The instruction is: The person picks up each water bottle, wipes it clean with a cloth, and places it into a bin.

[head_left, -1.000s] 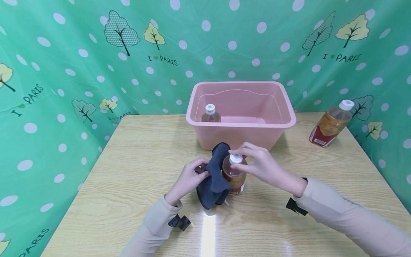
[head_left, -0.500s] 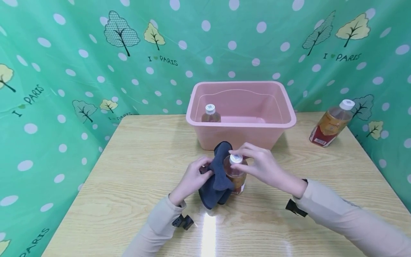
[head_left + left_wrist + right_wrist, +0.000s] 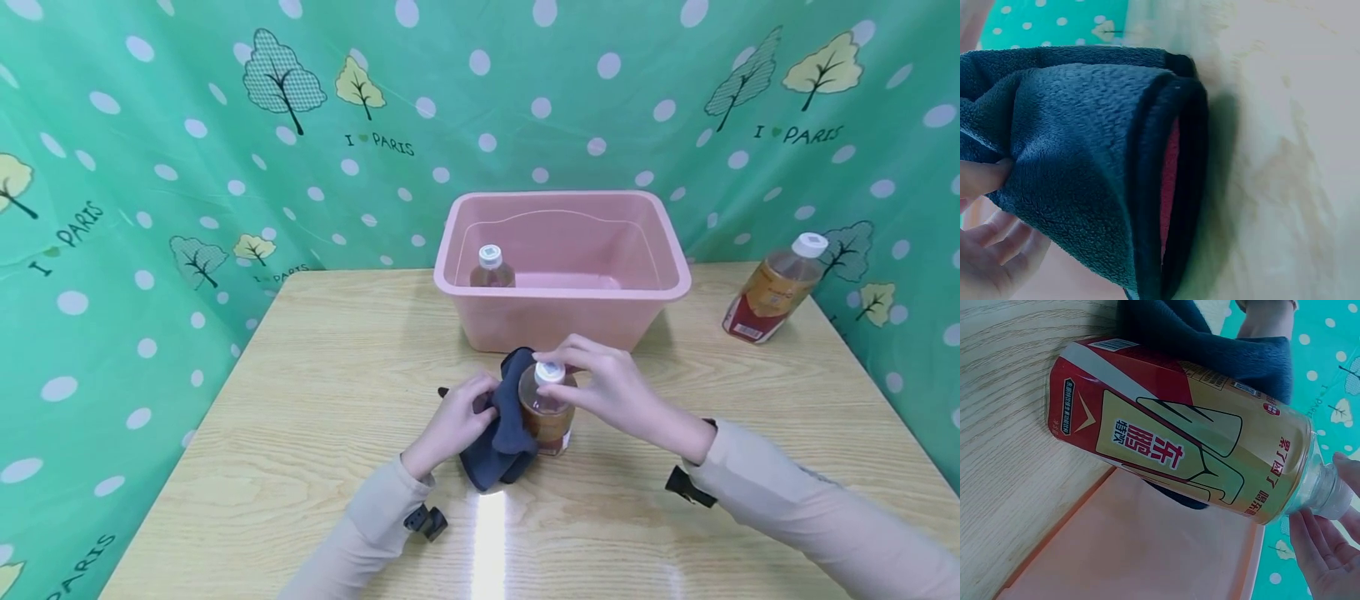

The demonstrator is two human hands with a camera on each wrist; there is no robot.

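Note:
My left hand (image 3: pixel 456 417) pinches a dark blue fleece cloth (image 3: pixel 1079 137) with black edging, its thumb pressing into the folds. A strip of red shows inside the fold in the left wrist view. The cloth lies against the left side of a drink bottle (image 3: pixel 546 421), overlapping part of it. My right hand (image 3: pixel 600 379) pinches the white cap (image 3: pixel 551 372) between thumb and fingers. In the right wrist view the bottle's red and gold label (image 3: pixel 1147 431) faces the camera, and its base is at the table. The cloth hides some of the bottle's far side there.
A pink plastic bin (image 3: pixel 562 321) stands just behind the hands, with a white-capped bottle (image 3: pixel 491 268) in its left end. Another bottle (image 3: pixel 772 292) stands at the back right of the wooden table (image 3: pixel 300 400). A green patterned sheet (image 3: pixel 450 100) hangs behind.
My left hand moved slightly right with the cloth, then a little back and down along the bottle's side. The cloth's top edge sits lower. My right hand stays on the cap.

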